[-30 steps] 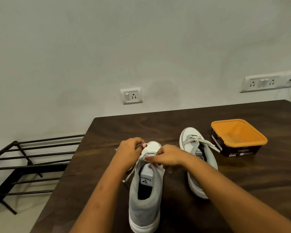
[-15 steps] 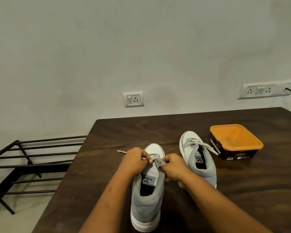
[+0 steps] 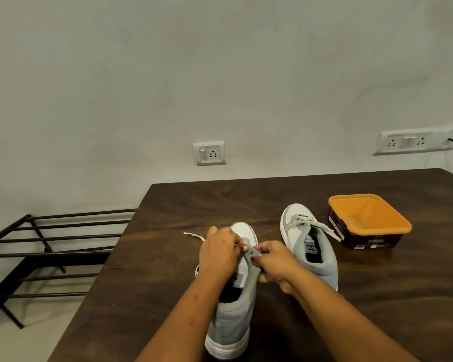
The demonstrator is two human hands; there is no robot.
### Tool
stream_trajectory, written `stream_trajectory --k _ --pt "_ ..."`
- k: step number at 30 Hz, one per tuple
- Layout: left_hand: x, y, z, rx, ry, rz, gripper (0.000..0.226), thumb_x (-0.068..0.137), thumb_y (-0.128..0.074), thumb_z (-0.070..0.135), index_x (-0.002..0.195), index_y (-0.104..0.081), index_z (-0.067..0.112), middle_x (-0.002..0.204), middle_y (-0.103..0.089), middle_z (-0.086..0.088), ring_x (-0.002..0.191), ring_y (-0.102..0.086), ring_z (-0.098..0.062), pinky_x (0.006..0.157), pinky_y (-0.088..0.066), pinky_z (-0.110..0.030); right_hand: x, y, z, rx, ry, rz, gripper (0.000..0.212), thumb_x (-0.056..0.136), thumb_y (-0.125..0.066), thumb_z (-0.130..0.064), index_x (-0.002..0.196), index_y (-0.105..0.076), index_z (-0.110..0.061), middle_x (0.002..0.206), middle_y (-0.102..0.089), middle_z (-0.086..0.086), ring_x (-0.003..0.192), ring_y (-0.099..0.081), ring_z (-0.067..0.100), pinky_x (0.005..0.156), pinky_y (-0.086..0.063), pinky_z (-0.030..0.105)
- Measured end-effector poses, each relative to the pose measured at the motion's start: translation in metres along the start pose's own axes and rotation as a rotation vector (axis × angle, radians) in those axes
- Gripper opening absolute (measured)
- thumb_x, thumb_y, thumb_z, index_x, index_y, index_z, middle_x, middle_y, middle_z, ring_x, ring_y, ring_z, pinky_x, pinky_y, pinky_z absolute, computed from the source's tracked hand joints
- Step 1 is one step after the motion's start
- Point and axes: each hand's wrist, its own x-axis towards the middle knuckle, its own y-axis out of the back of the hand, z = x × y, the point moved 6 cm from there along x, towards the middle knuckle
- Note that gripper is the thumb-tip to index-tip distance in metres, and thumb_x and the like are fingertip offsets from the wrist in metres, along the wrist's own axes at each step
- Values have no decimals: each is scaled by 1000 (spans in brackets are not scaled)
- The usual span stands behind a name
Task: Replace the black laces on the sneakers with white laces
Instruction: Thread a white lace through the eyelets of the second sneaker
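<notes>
Worktop (image 3: 246,199): dark wood grain, set against a pale wall; its left edge runs diagonally toward the near left.

Near sneaker (image 3: 233,317): grey and white, toe pointing far, heel toward the near edge, standing on its sole left of centre. Both hands work over its lacing area.

Left hand (image 3: 219,253): grip clenched on the white lace (image 3: 194,235) at the near sneaker's left side. One loose end of the lace trails left across the worktop and a loop shows just below the wrist.

Right hand (image 3: 276,261): grip pinched on the grey eyelet flap of the near sneaker; thumbnail painted red. Whether it also holds lace cannot be told.

Far sneaker (image 3: 311,246): same grey and white make, upright just right of the hands, toe far. White lace already threaded through its lower eyelets, loose ends lying across the tongue, one end spilling toward the right.

Orange tub (image 3: 369,220): square, open, dark printed sides, on the worktop right of the far sneaker, near it but apart.

Black metal rack (image 3: 50,246): off the worktop at left, standing on the floor.

Wall sockets: single plate (image 3: 209,153) above the far worktop edge; longer plate (image 3: 406,142) at far right
</notes>
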Motion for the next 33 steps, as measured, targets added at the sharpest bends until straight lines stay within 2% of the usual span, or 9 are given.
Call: stream_trajectory --k 3,9,14,18,23,28,31,33 --pt "1 0 -4 -77 -3 2 21 88 -61 37 93 -73 20 101 -61 6 103 -45 -17 84 -44 -33 1 0 0 19 -7 -15 15 90 -57 1 88 -66 -10 106 -65 20 97 -64 29 70 -58 40" --pt "1 1 -1 -48 -19 5 21 88 -61 39 91 -71 21 101 -60 7 103 -44 -16 82 -45 -33 -1 1 -3 26 -17 -49 17 90 -56 3 88 -66 -10 111 -65 21 104 -64 33 72 -59 41" --pt "4 -3 -1 -27 -50 -64 26 91 -56 40 89 -69 18 100 -58 6 103 -42 -16 82 -46 -36 -3 2 -7 10 -20 -92 17 90 -53 5 93 -64 -7 114 -64 23 106 -64 33 82 -57 47" --pt "6 -7 3 -65 -97 -115 26 92 -55 38 89 -71 17 101 -61 3 102 -42 -19 84 -43 -34 -2 3 -10 1 -7 -135 20 89 -51 8 91 -64 -8 104 -63 19 108 -63 34 85 -55 51" --pt "11 -9 -1 -104 -106 -163 28 93 -56 37 94 -73 15 104 -63 2 104 -40 -19 87 -38 -27 1 5 -13 -19 -6 -191 21 90 -52 8 99 -64 -7 105 -64 17 101 -65 27 80 -58 45" --pt "14 -10 -2 -90 -85 -188 28 88 -60 42 90 -75 19 101 -62 6 102 -37 -14 88 -44 -34 -2 7 -16 -24 -18 -257 23 91 -51 6 111 -62 0 103 -64 14 98 -65 24 82 -58 43" --pt "16 -8 -3 -82 -92 -193 28 86 -62 43 89 -75 18 99 -61 5 99 -35 -13 86 -45 -34 -6 11 -21 30 -56 -343 24 96 -47 -1 114 -62 1 103 -66 13 92 -66 20 73 -60 38" --pt "16 -7 -2 -100 -95 -176 28 85 -64 43 89 -76 18 95 -56 7 98 -34 -12 86 -45 -33 -6 15 -22 60 -68 -372 25 99 -42 -8 109 -64 -3 97 -69 10 84 -68 17 69 -60 36"
